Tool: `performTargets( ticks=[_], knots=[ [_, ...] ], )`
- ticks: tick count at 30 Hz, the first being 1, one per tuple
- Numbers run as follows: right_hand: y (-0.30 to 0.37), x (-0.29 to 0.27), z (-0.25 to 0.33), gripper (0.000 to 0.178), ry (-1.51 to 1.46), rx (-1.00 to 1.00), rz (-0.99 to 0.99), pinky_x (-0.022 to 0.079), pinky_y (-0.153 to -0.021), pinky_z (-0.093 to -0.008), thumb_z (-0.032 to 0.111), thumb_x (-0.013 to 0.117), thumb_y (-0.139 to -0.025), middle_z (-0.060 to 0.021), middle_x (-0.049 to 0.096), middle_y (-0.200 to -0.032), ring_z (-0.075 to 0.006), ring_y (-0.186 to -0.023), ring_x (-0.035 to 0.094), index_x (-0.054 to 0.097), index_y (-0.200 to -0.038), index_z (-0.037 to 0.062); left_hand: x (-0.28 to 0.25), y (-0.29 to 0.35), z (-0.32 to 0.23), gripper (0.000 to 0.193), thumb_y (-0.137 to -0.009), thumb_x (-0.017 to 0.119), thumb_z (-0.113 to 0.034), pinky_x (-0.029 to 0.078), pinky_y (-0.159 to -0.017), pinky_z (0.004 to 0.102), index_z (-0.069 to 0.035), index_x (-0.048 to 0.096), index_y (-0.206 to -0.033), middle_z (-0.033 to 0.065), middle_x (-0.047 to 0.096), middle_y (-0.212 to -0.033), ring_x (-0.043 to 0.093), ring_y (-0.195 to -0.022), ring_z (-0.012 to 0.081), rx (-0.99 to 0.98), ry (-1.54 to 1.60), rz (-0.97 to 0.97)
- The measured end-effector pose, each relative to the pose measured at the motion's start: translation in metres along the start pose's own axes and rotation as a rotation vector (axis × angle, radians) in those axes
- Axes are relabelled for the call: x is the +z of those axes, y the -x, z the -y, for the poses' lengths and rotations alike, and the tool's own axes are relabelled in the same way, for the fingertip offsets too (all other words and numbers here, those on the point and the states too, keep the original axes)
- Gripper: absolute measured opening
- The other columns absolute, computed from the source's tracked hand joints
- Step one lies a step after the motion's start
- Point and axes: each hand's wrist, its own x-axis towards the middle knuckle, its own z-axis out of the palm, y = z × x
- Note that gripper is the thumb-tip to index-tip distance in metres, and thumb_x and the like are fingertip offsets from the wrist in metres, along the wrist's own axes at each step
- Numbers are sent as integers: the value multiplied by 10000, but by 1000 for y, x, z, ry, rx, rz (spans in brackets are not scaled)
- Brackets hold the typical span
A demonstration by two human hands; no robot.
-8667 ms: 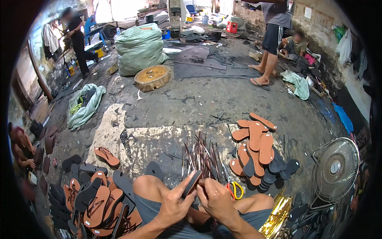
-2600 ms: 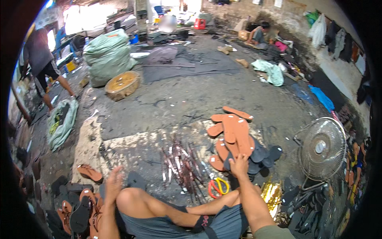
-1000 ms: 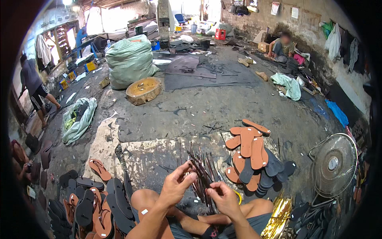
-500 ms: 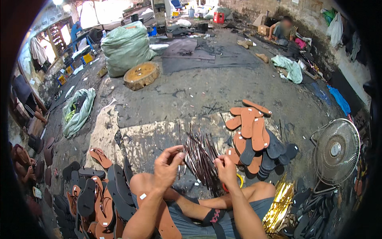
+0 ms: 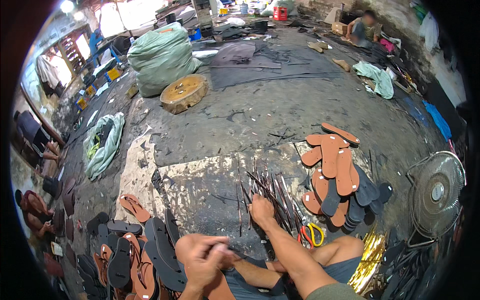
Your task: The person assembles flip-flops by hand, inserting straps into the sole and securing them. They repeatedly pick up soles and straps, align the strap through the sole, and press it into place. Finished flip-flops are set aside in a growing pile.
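Note:
My right hand (image 5: 261,210) is down at the heap of thin, glossy dark brown strips (image 5: 282,200) on the floor, its fingers closed on a strip at the left side of the heap. My left hand (image 5: 209,257) is held over my lap at the left knee. Motion smears its fingers, so what it holds, if anything, cannot be made out. Below it a brown sandal sole (image 5: 217,287) lies across my thigh. Scissors with red and yellow handles (image 5: 314,235) rest beside the strips, near my right shin.
Brown and black soles (image 5: 330,155) are heaped to the right, near a standing fan (image 5: 436,192). Finished-looking thong sandals (image 5: 142,272) pile up at my left. Gold strips (image 5: 367,260) lie by my right knee. A round wooden block (image 5: 184,93) and bulging green sack (image 5: 160,57) stand ahead; other people sit farther off.
My right hand has moved left and down onto the strips. My left hand has dropped toward my lap. The view has shifted, and the scissors show more fully.

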Motion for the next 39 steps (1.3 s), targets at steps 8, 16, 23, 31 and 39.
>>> performTargets(
  ticks=[8, 16, 23, 31, 39],
  knots=[
    [65, -135, -20, 284, -737, -81, 12, 489, -680, -301, 246, 757, -969, -58, 691, -803, -101, -754, 593, 712, -1035, -27, 31, -67, 19, 441, -993, 742, -153, 544, -907, 275, 4, 636, -1391, 129, 611, -1374, 654, -1061, 138, 40, -212, 110],
    [152, -208, 6, 269, -928, -44, -107, 526, -728, -268, 141, 710, -1018, -57, 729, -914, -95, -808, 646, 735, -1253, 12, 78, -95, -22, 270, -1006, 739, -168, 526, -820, 231, -12, 748, -1226, 37, 736, -1116, 635, -937, 65, 9, 53, 186],
    [190, -249, 24, 276, -822, -261, -373, 502, -694, -200, -1, 687, -985, -63, 677, -1094, -74, -800, 630, 750, -1253, 27, 69, -43, -46, 190, -1015, 693, -43, 586, -805, 258, 44, 743, -1176, 95, 704, -1099, 724, -917, 148, 102, 176, 181],
    [230, -254, 61, 269, -858, -336, -378, 553, -839, -322, 22, 733, -945, -123, 723, -1071, -227, -957, 704, 765, -1211, 44, 57, -4, -52, 238, -991, 706, 7, 616, -907, 295, 39, 719, -1226, 101, 712, -1140, 734, -985, 185, 37, 305, 198],
    [241, -245, 69, 259, -888, -413, -398, 596, -828, -345, -5, 761, -908, -138, 732, -1075, -254, -976, 739, 723, -1163, 20, 60, 10, -51, 222, -957, 752, 17, 575, -866, 233, 19, 752, -1179, 59, 733, -1114, 686, -967, 96, 12, 331, 175]
  ],
)
